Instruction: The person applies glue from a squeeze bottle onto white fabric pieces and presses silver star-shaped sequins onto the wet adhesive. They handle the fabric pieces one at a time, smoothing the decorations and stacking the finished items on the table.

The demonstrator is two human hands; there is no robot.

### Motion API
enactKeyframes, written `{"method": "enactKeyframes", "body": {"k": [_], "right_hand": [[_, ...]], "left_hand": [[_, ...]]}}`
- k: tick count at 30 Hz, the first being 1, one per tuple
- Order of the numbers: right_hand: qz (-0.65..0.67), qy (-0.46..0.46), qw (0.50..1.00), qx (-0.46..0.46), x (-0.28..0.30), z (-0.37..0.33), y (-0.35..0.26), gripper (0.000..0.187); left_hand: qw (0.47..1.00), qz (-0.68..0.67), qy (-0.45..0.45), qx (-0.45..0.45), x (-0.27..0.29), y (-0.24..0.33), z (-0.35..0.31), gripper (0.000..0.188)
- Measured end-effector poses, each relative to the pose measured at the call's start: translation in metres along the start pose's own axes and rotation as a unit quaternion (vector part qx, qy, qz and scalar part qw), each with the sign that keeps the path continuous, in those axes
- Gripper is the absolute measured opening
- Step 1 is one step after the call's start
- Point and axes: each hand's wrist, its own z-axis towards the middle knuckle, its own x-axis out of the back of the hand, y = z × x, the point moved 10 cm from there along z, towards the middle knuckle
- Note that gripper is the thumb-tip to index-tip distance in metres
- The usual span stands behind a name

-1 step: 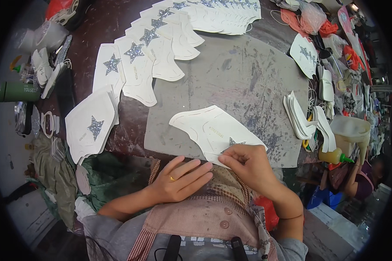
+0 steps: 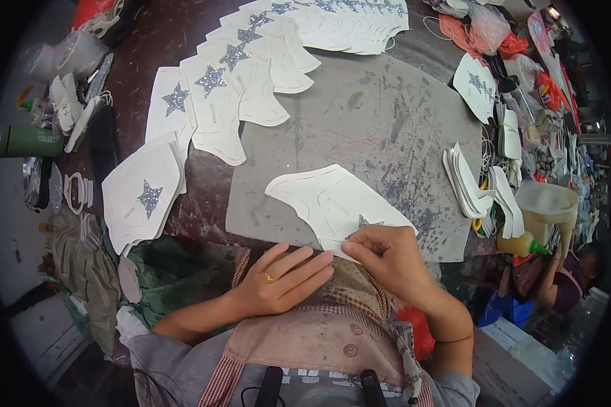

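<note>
A white shoe-upper piece [image 2: 332, 202] is laid flat on the grey work mat [image 2: 387, 122] at the near edge of the counter [image 2: 149, 41], and a small glitter star [image 2: 368, 222] is being set onto it close to its near corner. The right hand [image 2: 385, 252] is bent over that corner, thumb and forefinger pinched narrow on the star's edge or just beside it; which of the two cannot be told, since the knuckles cover most of the star. The left hand [image 2: 284, 277] is laid flat and spread, holding nothing, its fingertips [image 2: 324, 258] touching or nearly touching the piece's near edge, apparently as a steadying weight. The step in hand is judged to be the seating of the star; what is called for next is likely firm, even pressure over its points without the piece being slid on the mat. A row of finished pieces [image 2: 217, 102], each bearing a star, is fanned out across the far left of the counter, and a stack of blank pieces [image 2: 468, 180] is stood on the right beside a glue bottle [image 2: 519, 244]. The clutter at the right rim is bent by the lens and hard to make out.
</note>
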Motion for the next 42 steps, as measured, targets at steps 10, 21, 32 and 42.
{"method": "enactKeyframes", "body": {"k": [10, 21, 32, 42], "right_hand": [[-0.01, -0.029, 0.999, -0.01, -0.001, 0.004, -0.002, 0.02], [-0.077, 0.085, 0.978, 0.172, 0.048, -0.046, -0.008, 0.022], [-0.087, 0.125, 0.977, 0.149, 0.052, -0.043, 0.01, 0.015], [-0.148, 0.104, 0.975, 0.13, 0.05, -0.034, 0.007, 0.014]], "left_hand": [[0.995, 0.091, -0.041, 0.015, -0.009, 0.001, 0.005, 0.038], [0.99, 0.119, -0.069, -0.012, -0.007, 0.005, 0.017, 0.039], [0.984, 0.138, -0.114, -0.008, -0.021, 0.008, 0.021, 0.045], [0.993, 0.108, -0.033, 0.023, -0.016, 0.025, 0.05, 0.044]]}}
